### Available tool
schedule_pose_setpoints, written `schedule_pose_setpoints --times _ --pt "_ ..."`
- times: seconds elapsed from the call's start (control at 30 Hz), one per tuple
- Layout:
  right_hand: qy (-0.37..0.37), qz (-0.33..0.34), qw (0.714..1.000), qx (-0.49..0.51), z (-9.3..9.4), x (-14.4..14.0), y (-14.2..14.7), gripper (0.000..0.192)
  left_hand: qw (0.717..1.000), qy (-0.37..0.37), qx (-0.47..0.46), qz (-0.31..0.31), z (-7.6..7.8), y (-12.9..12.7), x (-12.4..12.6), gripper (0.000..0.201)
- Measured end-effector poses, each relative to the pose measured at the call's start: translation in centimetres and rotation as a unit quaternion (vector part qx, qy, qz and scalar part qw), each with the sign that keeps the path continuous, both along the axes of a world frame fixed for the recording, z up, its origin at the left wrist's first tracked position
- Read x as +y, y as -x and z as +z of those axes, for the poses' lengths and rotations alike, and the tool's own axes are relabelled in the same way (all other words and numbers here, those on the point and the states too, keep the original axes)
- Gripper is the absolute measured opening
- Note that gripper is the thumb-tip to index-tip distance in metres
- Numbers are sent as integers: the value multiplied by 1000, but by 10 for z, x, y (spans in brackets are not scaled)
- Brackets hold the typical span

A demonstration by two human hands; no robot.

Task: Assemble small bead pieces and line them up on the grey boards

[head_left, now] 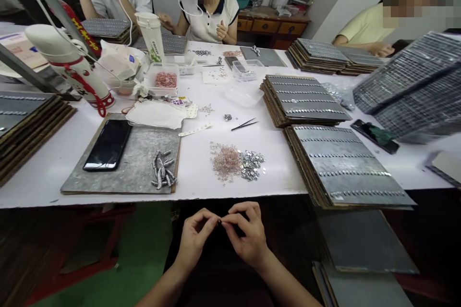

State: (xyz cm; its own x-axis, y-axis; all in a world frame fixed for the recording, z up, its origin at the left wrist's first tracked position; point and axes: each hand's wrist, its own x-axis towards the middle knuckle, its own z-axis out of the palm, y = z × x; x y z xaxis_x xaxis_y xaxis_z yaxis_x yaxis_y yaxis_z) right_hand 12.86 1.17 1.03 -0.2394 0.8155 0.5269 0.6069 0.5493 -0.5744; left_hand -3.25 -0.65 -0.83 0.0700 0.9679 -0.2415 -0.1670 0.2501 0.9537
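My left hand (194,239) and my right hand (246,236) meet below the front edge of the white table (194,163), over my lap. Their fingertips pinch one tiny dark part (219,222) between them; it is too small to identify. On the table just beyond lies a heap of small pink rings (225,159) beside a heap of silvery washers (252,164). Black tweezers (244,124) lie farther back. A grey board (137,168) to the left carries several stacked silvery pieces (163,169) and a black phone (108,145).
Stacks of grey boards with rows of parts stand at the right (345,168), behind it (302,100) and at the left edge (25,120). Clear boxes (165,80), a white bottle (151,36) and a lamp (68,64) sit farther back. Three other people sit around the table.
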Motion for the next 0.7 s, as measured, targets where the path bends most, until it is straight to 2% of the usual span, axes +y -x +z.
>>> schedule_pose_setpoints --times 0.17,0.27,0.57,0.7 --pt "1 -2 1000 7 -2 -2 -2 14 996 48 -75 -32 -5 -3 -1 26" --pt "1 0 1000 5 -3 -3 -3 15 993 67 -100 -11 -7 -5 -3 21" --pt "4 10 1000 -4 -5 -3 -2 14 998 32 -59 18 -4 -3 -1 21" --pt "6 3 1000 0 -5 -3 -2 14 999 20 -43 -8 -6 -2 -1 19"
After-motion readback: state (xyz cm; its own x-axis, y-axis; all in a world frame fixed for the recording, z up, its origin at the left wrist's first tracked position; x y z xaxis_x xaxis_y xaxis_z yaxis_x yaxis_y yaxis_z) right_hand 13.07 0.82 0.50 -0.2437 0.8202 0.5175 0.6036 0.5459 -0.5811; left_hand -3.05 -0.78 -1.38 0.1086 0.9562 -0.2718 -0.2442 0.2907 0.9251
